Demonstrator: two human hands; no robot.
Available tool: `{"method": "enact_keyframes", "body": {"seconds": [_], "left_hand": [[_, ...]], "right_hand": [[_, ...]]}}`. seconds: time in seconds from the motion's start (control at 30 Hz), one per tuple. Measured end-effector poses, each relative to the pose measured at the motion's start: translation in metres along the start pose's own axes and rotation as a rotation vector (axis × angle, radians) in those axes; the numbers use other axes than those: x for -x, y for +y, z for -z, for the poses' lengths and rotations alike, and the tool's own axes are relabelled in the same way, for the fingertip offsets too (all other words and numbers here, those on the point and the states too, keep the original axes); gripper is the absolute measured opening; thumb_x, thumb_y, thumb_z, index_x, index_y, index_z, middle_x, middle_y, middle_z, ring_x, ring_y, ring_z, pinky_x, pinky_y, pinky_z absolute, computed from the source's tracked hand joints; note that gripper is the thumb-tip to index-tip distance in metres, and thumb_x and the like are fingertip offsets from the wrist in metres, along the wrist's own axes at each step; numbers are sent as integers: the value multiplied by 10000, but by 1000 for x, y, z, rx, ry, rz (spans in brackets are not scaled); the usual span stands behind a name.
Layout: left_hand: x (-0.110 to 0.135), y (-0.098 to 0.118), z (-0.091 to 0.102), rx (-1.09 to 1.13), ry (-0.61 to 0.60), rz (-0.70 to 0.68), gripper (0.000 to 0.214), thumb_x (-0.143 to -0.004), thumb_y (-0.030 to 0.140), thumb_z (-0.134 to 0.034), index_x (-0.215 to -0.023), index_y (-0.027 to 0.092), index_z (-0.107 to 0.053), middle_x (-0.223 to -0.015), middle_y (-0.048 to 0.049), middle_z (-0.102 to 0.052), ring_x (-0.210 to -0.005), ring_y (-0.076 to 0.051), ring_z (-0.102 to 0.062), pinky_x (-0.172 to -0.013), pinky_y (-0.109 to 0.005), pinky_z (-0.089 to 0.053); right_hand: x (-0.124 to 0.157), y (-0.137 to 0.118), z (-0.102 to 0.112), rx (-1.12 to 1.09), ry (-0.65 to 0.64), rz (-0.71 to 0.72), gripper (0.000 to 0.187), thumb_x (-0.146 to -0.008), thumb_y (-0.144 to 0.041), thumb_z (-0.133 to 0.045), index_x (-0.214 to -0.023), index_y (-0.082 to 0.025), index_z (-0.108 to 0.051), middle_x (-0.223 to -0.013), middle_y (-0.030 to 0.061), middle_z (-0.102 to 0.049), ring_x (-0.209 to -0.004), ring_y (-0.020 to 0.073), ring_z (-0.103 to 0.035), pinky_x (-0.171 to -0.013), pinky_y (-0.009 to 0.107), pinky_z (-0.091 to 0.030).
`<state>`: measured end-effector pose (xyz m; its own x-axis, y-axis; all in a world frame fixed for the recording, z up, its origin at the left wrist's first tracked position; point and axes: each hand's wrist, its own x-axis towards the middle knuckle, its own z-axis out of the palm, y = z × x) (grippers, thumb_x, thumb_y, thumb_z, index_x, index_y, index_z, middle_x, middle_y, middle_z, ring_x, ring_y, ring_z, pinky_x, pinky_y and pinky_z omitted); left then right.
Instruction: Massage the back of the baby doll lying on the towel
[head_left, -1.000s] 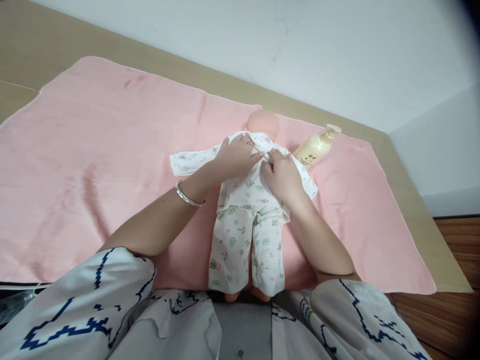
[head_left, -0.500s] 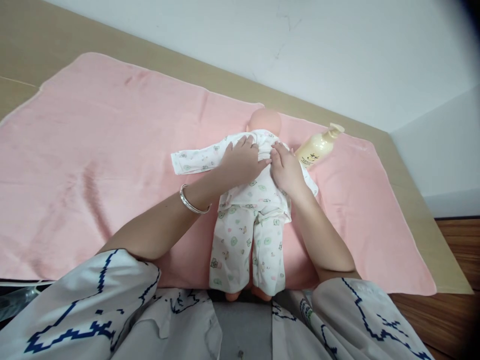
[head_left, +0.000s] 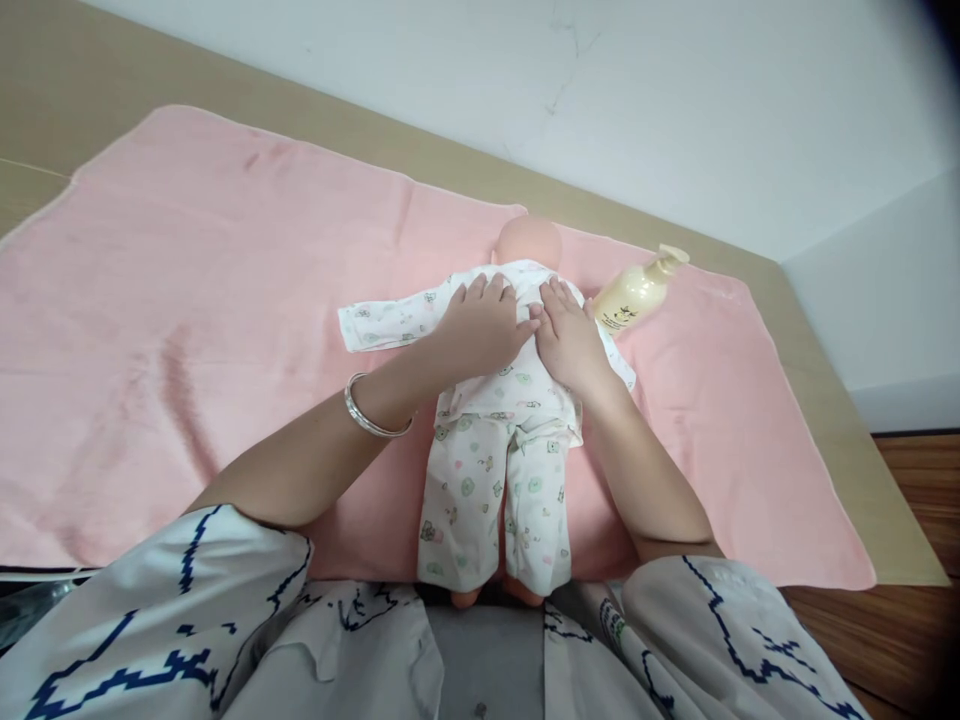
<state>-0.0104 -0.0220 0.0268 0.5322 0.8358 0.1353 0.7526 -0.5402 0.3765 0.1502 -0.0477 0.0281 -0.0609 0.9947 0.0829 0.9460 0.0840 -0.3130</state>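
A baby doll [head_left: 527,241] lies stretched out on a pink blanket, its feet toward me. It wears a white printed top [head_left: 517,395] and matching printed trousers [head_left: 463,500]. My left hand [head_left: 484,325] rests flat on the upper part of the top, fingers spread. Beside it my right hand [head_left: 571,340] also lies flat there, fingers stretched out toward the head. The two thumbs nearly meet at the middle of the top. One sleeve [head_left: 382,322] reaches out to the left; the other is partly covered by my right forearm. The doll's face does not show.
A pale yellow pump bottle [head_left: 636,295] is just right of the doll, close to my right hand. The pink blanket [head_left: 247,260] covers most of the wooden table [head_left: 360,112]. A white wall [head_left: 525,80] rises behind the table's far edge.
My right hand has flattened and its fingers have straightened on the top. My left hand has shifted very slightly toward me. The doll and bottle stay in place.
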Motion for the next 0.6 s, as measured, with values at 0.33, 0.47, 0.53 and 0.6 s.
{"method": "enact_keyframes", "body": {"seconds": [0.33,0.47,0.53,0.6], "left_hand": [[-17,-16,-35,135,234,116,598,-1053,369,-268,-1552,49,-349,-1629,-192,-360,-1552,-306,-257,-1278,-488,-161],[-11,-24,-45,174,328,49,568,-1048,358,-239,-1522,91,-401,-1617,-182,-389,-1551,-292,-264,-1262,-512,-203],[-7,-27,-46,182,322,17,568,-1046,365,-245,-1519,95,-408,-1625,-188,-371,-1556,-299,-252,-1259,-526,-207],[-5,-28,-45,181,309,11,565,-1043,365,-265,-1521,102,-412,-1634,-185,-356,-1560,-301,-241,-1264,-529,-197]], "right_hand": [[14,-13,-5,24,-13,9,679,-1031,-443,-308,-1596,-75,-234,-1691,218,-179,-1586,353,-147,-1264,624,-130],[16,-16,-15,15,49,38,662,-1026,-408,-327,-1586,-66,-244,-1686,239,-179,-1587,354,-139,-1260,631,-147],[15,-15,-18,13,67,58,657,-1024,-397,-330,-1583,-63,-249,-1685,241,-182,-1589,346,-132,-1262,627,-148],[15,-13,-21,10,85,72,653,-1019,-391,-338,-1576,-56,-267,-1682,240,-201,-1591,338,-130,-1269,615,-142]]}}
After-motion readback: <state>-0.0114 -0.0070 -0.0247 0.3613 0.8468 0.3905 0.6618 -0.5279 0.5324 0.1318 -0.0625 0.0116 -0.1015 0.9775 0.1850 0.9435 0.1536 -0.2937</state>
